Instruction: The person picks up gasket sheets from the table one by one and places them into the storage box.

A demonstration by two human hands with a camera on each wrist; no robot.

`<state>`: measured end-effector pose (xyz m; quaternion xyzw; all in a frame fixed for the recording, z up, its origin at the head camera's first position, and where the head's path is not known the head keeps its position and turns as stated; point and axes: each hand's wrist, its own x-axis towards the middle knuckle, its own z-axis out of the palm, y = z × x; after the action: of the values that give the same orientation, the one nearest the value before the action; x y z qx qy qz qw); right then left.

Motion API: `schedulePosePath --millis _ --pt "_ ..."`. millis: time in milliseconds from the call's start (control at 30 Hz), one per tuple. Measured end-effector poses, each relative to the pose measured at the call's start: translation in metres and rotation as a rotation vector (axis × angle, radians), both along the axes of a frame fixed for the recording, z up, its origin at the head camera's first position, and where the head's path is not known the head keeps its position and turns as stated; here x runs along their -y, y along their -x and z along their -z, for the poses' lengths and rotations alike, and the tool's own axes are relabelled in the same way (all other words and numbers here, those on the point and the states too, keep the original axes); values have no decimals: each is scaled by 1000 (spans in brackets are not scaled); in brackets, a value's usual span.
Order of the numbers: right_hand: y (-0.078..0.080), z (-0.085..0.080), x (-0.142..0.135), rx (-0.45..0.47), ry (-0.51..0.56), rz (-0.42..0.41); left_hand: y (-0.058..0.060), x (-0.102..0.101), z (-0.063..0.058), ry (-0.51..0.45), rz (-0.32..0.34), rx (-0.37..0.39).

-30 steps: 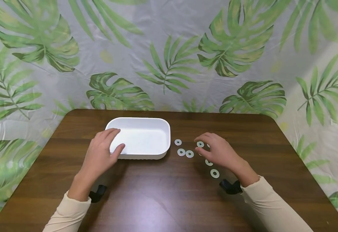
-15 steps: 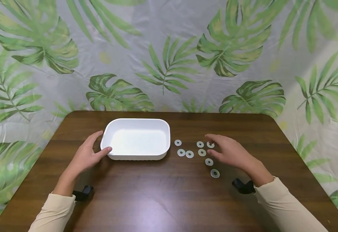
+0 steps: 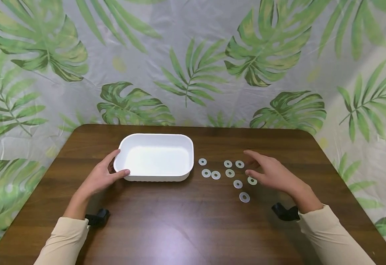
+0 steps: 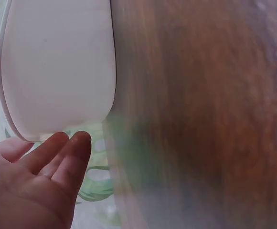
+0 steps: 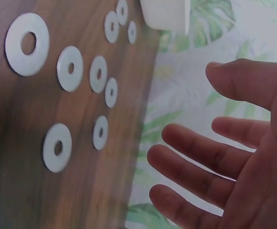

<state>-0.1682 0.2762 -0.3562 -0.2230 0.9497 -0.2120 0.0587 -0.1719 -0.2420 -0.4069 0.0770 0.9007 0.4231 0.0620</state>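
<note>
A white rectangular tray with rounded corners stands left of the table's middle, nothing inside it. My left hand holds its left end, thumb at the near corner of the rim and index finger at the far one. In the left wrist view the other fingertips meet the tray's end wall. Several flat metal washers lie spread out to the right of the tray. My right hand hovers just right of them, thumb and fingers apart. Its palm and fingers hold nothing in the right wrist view.
The dark brown wooden table extends toward me in front of the tray and washers. Behind it hangs a pale cloth printed with green leaves. Black wrist mounts sit under both wrists.
My left hand has shifted left from above the tray to around its left end. My right hand has drawn back to the right, uncovering the washers it hid.
</note>
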Motion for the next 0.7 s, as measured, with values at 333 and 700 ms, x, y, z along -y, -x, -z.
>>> schedulePosePath --millis 333,700 --pt "-1 -2 -18 -5 -29 -2 -2 -3 -2 38 -11 1" --pt "-11 11 -17 -26 -47 -64 -1 -5 -4 38 -11 -7"
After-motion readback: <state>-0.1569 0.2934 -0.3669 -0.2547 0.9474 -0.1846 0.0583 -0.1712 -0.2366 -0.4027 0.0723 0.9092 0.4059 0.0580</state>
